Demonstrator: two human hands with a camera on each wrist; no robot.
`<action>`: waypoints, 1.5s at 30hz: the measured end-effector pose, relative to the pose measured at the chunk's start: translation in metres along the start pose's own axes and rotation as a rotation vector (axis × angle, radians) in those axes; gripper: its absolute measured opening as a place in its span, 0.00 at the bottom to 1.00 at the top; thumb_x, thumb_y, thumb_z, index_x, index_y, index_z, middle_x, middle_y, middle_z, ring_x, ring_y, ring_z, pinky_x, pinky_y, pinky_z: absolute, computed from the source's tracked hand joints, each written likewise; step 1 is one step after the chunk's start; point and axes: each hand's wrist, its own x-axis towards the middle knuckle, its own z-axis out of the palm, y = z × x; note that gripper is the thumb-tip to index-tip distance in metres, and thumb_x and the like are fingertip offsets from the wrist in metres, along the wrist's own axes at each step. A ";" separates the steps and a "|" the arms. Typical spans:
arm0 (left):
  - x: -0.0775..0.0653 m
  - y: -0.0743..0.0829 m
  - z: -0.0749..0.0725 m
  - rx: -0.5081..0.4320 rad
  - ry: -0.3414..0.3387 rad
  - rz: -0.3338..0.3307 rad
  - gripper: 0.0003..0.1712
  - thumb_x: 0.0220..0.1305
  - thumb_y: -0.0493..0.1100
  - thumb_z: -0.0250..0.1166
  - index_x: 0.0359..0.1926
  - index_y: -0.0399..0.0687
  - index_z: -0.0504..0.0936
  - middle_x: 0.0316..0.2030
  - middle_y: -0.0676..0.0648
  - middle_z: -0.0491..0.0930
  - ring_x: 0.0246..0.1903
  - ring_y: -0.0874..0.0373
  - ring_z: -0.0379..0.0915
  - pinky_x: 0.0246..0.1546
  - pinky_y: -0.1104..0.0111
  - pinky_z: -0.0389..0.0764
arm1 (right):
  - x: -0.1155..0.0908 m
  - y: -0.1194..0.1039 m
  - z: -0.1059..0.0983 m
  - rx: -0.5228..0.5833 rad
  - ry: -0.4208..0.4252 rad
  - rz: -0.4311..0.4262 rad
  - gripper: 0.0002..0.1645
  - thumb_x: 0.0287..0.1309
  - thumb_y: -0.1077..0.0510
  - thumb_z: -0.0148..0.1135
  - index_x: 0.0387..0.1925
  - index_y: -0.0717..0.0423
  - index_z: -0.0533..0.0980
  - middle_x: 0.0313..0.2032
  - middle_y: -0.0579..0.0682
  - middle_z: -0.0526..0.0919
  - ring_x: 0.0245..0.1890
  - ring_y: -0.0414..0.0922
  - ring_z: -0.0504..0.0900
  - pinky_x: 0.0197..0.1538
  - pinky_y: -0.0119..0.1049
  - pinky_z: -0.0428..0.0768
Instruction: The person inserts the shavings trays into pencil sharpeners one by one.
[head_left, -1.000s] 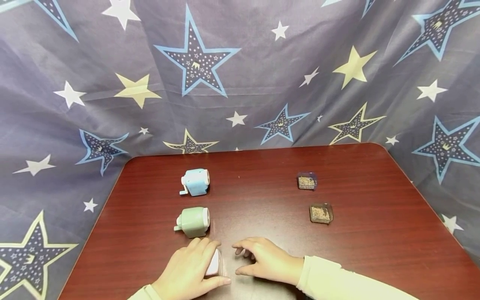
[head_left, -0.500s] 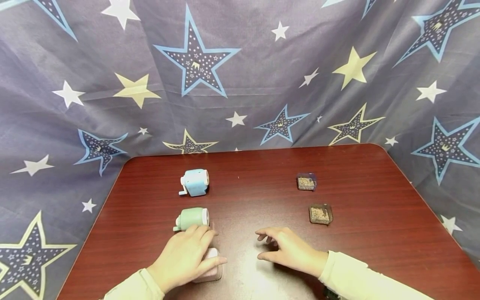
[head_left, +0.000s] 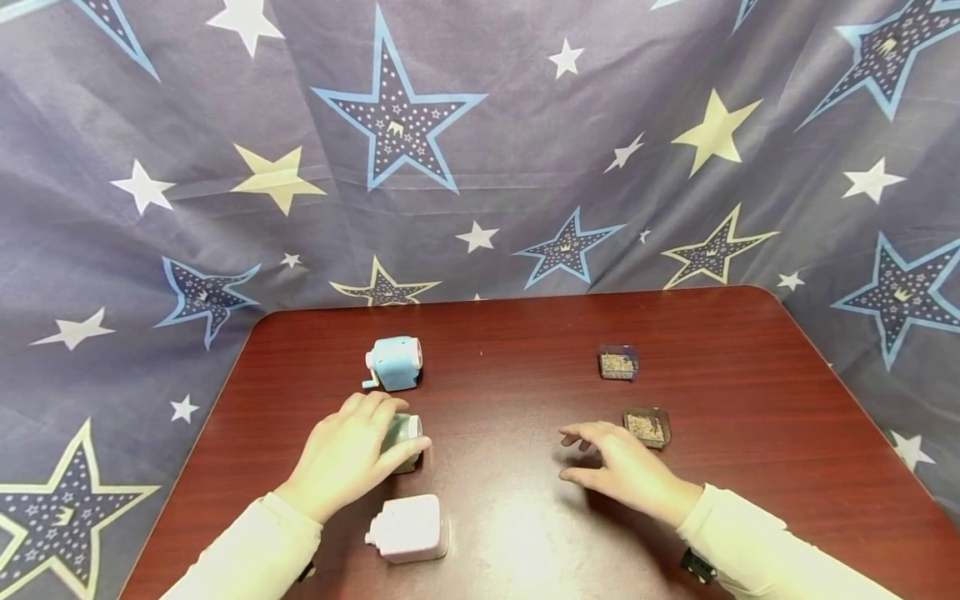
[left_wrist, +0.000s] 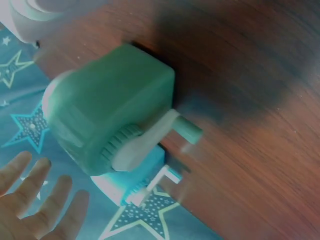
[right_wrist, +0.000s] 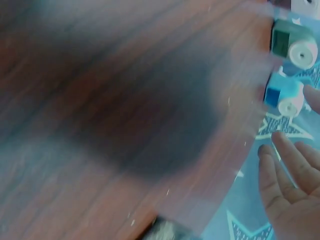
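My left hand (head_left: 341,458) is over the green crank pencil sharpener (head_left: 405,429), partly covering it in the head view. The left wrist view shows its fingers (left_wrist: 52,202) spread loosely beside the sharpener's body and grey crank (left_wrist: 145,142), a gap between them. Behind it stands a light blue pencil sharpener (head_left: 395,364); nearer the person is a pale pink one (head_left: 411,529). My right hand (head_left: 626,471) hovers with loosely bent fingers and nothing in them, close to a dark see-through shavings tray (head_left: 647,427) holding shavings.
A second see-through tray (head_left: 618,365) with shavings lies farther back on the right. All of this is on a reddish-brown table (head_left: 510,333) with rounded back corners. A grey star-patterned cloth (head_left: 450,225) hangs behind it.
The left hand has left the pink pencil sharpener, moving away from the person to the green one, and the pink one is now uncovered. The right hand has moved right, toward the trays.
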 end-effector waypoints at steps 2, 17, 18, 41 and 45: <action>0.000 -0.002 0.002 0.003 -0.001 -0.007 0.35 0.56 0.72 0.60 0.46 0.47 0.84 0.40 0.49 0.82 0.41 0.51 0.76 0.34 0.54 0.81 | 0.000 0.004 -0.004 -0.023 0.013 0.013 0.29 0.53 0.49 0.71 0.53 0.63 0.81 0.42 0.46 0.87 0.41 0.46 0.83 0.44 0.44 0.82; -0.002 -0.005 0.014 -0.001 -0.052 -0.028 0.41 0.50 0.71 0.67 0.51 0.42 0.83 0.44 0.46 0.82 0.45 0.48 0.76 0.36 0.51 0.81 | -0.007 0.055 -0.024 -0.357 0.229 -0.072 0.31 0.41 0.52 0.78 0.49 0.63 0.83 0.44 0.55 0.87 0.44 0.52 0.82 0.48 0.51 0.79; -0.003 -0.006 0.015 -0.004 -0.058 -0.031 0.41 0.50 0.71 0.67 0.51 0.42 0.82 0.45 0.45 0.82 0.45 0.47 0.76 0.36 0.51 0.81 | -0.008 0.058 -0.026 -0.360 0.232 -0.062 0.31 0.41 0.52 0.78 0.49 0.63 0.83 0.44 0.55 0.87 0.45 0.53 0.82 0.49 0.52 0.79; -0.004 -0.009 0.030 -0.023 -0.050 -0.007 0.46 0.45 0.70 0.70 0.54 0.39 0.80 0.45 0.44 0.80 0.46 0.46 0.75 0.35 0.51 0.81 | -0.031 0.103 -0.035 -0.303 0.121 0.202 0.43 0.42 0.41 0.75 0.56 0.65 0.79 0.51 0.61 0.84 0.52 0.62 0.78 0.52 0.60 0.76; -0.003 -0.011 0.031 -0.022 -0.050 -0.007 0.47 0.44 0.71 0.70 0.54 0.39 0.80 0.45 0.44 0.80 0.46 0.45 0.75 0.35 0.51 0.81 | -0.032 0.105 -0.034 -0.293 0.117 0.212 0.42 0.43 0.42 0.75 0.55 0.65 0.80 0.51 0.61 0.84 0.52 0.62 0.79 0.53 0.61 0.76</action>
